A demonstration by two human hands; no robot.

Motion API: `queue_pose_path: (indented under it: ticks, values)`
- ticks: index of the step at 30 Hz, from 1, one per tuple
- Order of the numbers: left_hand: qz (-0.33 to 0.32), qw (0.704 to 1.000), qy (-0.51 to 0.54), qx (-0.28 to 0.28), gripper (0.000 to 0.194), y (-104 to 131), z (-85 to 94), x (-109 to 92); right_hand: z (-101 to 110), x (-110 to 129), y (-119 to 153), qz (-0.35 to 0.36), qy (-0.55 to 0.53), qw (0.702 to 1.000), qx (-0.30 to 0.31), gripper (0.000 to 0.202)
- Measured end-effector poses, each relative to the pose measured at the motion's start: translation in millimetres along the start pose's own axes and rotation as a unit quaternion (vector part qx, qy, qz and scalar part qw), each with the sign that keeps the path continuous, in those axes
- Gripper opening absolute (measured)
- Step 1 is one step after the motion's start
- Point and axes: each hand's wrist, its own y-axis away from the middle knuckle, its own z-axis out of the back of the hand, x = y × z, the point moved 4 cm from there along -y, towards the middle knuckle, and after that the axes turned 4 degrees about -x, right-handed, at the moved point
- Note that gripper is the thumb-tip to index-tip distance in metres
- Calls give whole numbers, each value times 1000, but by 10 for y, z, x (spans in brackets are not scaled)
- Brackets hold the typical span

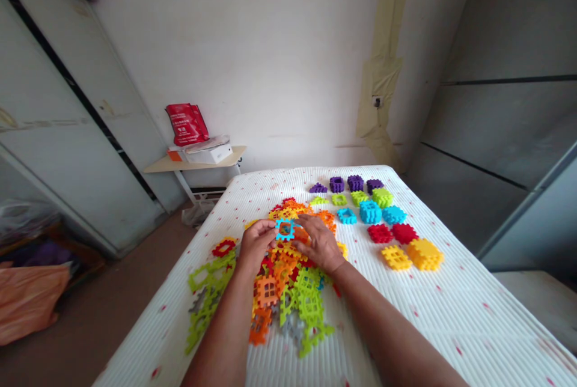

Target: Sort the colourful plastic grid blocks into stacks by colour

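Observation:
My left hand (pixel 256 244) grips a light blue square frame piece (pixel 285 220) with notched edges between thumb and fingers, raised over the heap. At the frame's right side is my right hand (pixel 319 243), thumb and fingers apart; whether its fingertips touch the blue edge is hard to tell. Beneath both hands spreads a mixed heap of interlocking plastic pieces: orange window pieces (pixel 267 291), lime green pieces (pixel 311 306), a red frame (pixel 224 247), plus yellow and grey ones. My hands and forearms hide part of the heap.
Sorted stacks stand right of the heap on the white quilted bed (pixel 451 315): purple (pixel 355 182), green (pixel 382 197), light blue (pixel 370 211), red (pixel 404 232) and yellow (pixel 425 254). Behind left, a small table (pixel 162 164) bears a red bag (pixel 187 125) and a white box (pixel 211 154).

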Motion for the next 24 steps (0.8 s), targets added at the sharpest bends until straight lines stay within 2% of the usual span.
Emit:
queue_pose_path:
  ticks: [5,12,19,22,24]
  values:
    - [17,999,11,38,30,39,-13,12,-59,49,12,35,-14,999,12,43]
    - [25,999,2,31,30,35,-6,33,6,97,-5,47,-9,999,6,37]
    - [19,999,-5,34,37,17,-18,82,-6,122,-10,44,23,998,46,36]
    - [-16,1000,-20,3,44,12,-8,64,57,-25,-2,5,48,999,8,36]
    - [-43,998,-38,-24,44,14,5,57,163,-223,15,-73,98,992,-35,33]
